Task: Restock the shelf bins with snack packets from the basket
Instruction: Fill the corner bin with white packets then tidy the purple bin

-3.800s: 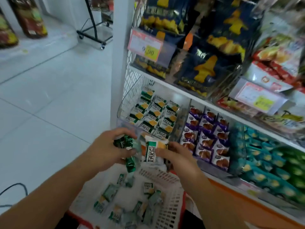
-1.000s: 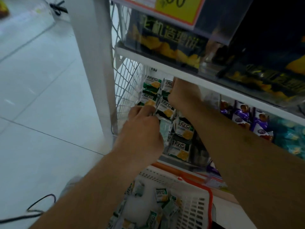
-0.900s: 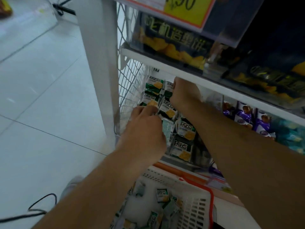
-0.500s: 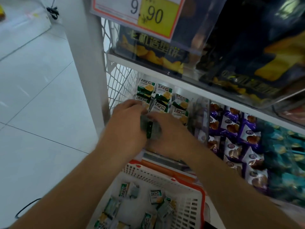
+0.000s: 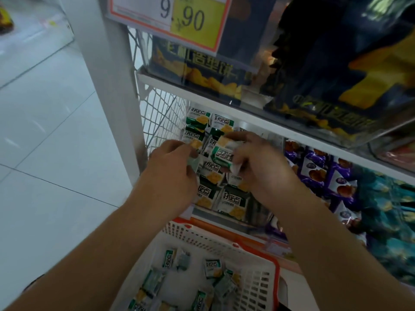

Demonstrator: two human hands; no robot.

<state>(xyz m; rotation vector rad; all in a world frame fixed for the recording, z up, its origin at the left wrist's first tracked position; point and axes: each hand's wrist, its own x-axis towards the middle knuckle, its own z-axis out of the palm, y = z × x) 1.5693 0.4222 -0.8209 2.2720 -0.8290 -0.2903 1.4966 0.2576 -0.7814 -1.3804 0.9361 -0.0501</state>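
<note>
Currently mid-restock, judged from layout. Right hand [image 5: 267, 167], centre of frame: grip closed on one green-and-white snack packet [image 5: 224, 154], pinched between thumb and fingers, held just above the stocked rows. Left hand [image 5: 170, 176], just left of centre: fingers curled on a further packet or packets [image 5: 195, 163] at the near-left corner of the bin; exact count hidden by the fingers, cannot tell.

Target location: clear shelf bin [image 5: 226, 217], centre of frame, under the white shelf edge. Contents: matching packets standing in rows from rear to front lip, rear rows visible in the upper centre. Appears largely filled; the spot directly beneath both hands not visible.

Source location: white basket [image 5: 258, 286] with red rim, lower centre of frame, directly below the bin. Still holding a scatter of loose packets [image 5: 212, 267], lying at mixed angles on the basket floor.

Status, as judged:
- Done: most rows of the bin populated.
- In hand: placement of the held packets into the front rows.
- Left: transfer of the remaining basket stock.

Adjacent items, not involved: purple packets [image 5: 318, 171] in the neighbouring bin at right; price tag [image 5: 170, 17] reading 9.90, top centre.
</note>
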